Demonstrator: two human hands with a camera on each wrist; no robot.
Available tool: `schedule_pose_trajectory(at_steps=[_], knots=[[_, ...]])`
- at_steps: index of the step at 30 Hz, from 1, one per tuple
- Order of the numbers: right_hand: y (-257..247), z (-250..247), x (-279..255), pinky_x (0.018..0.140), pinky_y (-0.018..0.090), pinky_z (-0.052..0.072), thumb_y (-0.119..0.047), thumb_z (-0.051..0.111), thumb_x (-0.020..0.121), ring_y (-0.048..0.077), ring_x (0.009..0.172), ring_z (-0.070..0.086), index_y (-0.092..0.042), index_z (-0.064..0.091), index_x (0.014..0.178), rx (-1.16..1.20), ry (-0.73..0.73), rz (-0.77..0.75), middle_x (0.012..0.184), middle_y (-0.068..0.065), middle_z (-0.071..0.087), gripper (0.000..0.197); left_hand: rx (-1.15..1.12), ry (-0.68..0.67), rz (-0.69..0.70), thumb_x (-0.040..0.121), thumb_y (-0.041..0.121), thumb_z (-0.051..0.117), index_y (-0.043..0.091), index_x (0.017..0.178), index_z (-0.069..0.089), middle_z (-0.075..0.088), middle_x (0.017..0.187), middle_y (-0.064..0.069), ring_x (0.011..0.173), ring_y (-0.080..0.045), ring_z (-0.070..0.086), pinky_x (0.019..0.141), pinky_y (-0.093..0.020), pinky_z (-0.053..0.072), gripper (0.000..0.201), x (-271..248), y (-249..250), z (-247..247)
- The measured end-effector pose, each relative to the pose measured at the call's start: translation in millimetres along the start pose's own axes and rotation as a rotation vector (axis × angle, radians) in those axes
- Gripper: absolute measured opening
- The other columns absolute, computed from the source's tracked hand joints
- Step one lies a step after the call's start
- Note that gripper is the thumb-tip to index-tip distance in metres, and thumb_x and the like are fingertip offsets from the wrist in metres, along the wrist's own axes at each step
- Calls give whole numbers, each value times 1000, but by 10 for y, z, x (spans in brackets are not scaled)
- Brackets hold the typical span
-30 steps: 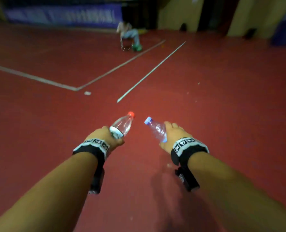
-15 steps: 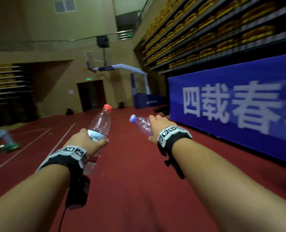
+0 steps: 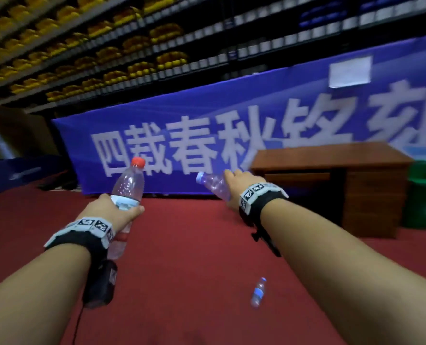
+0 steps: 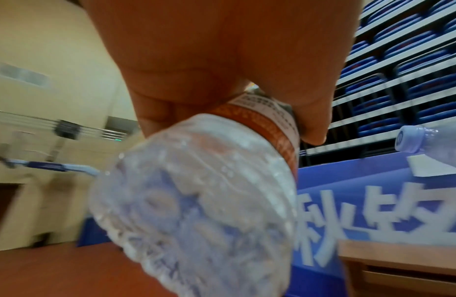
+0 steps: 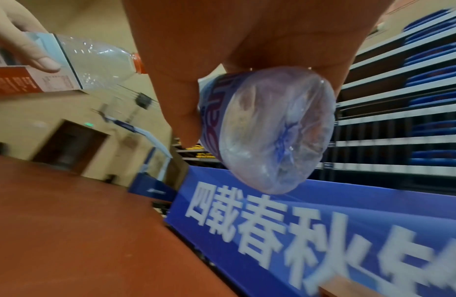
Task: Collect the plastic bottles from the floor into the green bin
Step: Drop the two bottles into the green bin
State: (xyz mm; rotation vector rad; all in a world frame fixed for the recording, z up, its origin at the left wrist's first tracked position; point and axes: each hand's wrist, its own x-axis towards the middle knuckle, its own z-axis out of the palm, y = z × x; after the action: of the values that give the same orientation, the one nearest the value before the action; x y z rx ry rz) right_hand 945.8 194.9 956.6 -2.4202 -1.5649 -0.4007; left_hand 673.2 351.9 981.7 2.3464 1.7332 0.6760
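My left hand [image 3: 112,210] grips a clear bottle with a red cap [image 3: 129,188] around its label, held nearly upright; its base fills the left wrist view [image 4: 196,211]. My right hand [image 3: 234,188] grips a smaller clear bottle with a blue cap [image 3: 213,184], which tilts up to the left; its base shows in the right wrist view [image 5: 270,140]. A third small bottle with a blue cap [image 3: 258,292] lies on the red floor below my right forearm. The green bin [image 3: 425,195] stands at the far right edge, beside a desk.
A brown wooden desk [image 3: 336,180] stands against a long blue banner [image 3: 207,135] with white characters. Tiers of folded yellow and blue seats rise behind it. Red floor [image 3: 182,245] stretches between me and the banner.
The view has swung right, from open court floor to the banner wall, bringing the desk, the green bin and a third bottle into sight. Both hands still hold their bottles, now raised.
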Motion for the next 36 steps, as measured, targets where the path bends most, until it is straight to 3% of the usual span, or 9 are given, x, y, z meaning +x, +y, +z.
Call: schedule_pose_trajectory(at_steps=[7, 9, 13, 16, 19, 23, 28, 32, 36], knots=[[1011, -319, -1055, 84, 43, 46, -38, 70, 78, 36, 115, 55, -15, 43, 122, -103, 29, 580, 123, 12, 51, 56, -82, -253, 511, 56, 75, 72, 23, 81, 61, 67, 85, -7, 75, -28, 60, 69, -32, 47, 59, 228, 1277, 778], [1151, -367, -1557, 82, 43, 46, -38, 68, 78, 36, 113, 56, -16, 43, 121, -147, 36, 737, 120, 12, 52, 54, -82, -319, 639, 48, 84, 67, 26, 87, 65, 69, 88, -5, 78, -28, 63, 71, -32, 50, 70, 60, 1626, 1031], [1206, -481, -2688, 74, 41, 42, -38, 66, 77, 35, 109, 57, -17, 43, 120, -271, -55, 986, 118, 10, 53, 52, -90, -454, 886, 42, 88, 65, 15, 106, 62, 69, 99, -11, 90, -34, 66, 78, -36, 52, 97, -651, 2213, 1487], [1268, -700, -3456, 72, 40, 40, -35, 68, 77, 35, 109, 57, -17, 43, 122, -350, -88, 1151, 117, 10, 53, 55, -129, -569, 1029, 53, 78, 71, 11, 108, 60, 67, 101, -11, 89, -33, 64, 72, -33, 47, 87, -1402, 2629, 1567], [1420, -920, -4037, 71, 40, 42, -37, 67, 77, 35, 107, 58, -18, 43, 121, -383, -93, 1281, 115, 10, 54, 54, -176, -668, 1144, 63, 70, 75, 18, 94, 60, 63, 94, -6, 86, -30, 61, 70, -29, 42, 62, -2105, 3061, 1617], [1846, -1148, -4530, 74, 42, 49, -35, 67, 75, 36, 102, 59, -19, 43, 118, -398, -71, 1363, 111, 8, 53, 52, -259, -753, 1226, 69, 61, 76, 30, 70, 60, 64, 78, 5, 74, -19, 57, 72, -26, 43, 35, -2754, 3662, 1654], [2647, -1367, -4879, 72, 39, 43, -35, 68, 77, 33, 107, 58, -21, 42, 122, -441, -91, 1315, 116, 7, 53, 54, -261, -662, 1183, 51, 79, 69, 27, 90, 67, 65, 81, 1, 73, -23, 62, 69, -29, 49, 65, -3159, 4606, 1821], [3388, -1585, -5013, 76, 39, 43, -36, 65, 79, 32, 111, 56, -22, 39, 124, -435, -71, 1313, 121, 6, 52, 54, -356, -700, 1191, 70, 60, 75, 37, 75, 67, 68, 82, 5, 68, -14, 60, 63, -25, 43, 25, -3457, 5301, 1750], [4038, -1674, -4754, 79, 40, 43, -34, 63, 82, 32, 116, 54, -22, 34, 134, -424, -96, 1248, 129, 7, 50, 61, -309, -700, 1158, 68, 63, 74, 35, 89, 71, 66, 80, 8, 69, -13, 60, 64, -25, 44, 35, -3552, 5757, 1889]])
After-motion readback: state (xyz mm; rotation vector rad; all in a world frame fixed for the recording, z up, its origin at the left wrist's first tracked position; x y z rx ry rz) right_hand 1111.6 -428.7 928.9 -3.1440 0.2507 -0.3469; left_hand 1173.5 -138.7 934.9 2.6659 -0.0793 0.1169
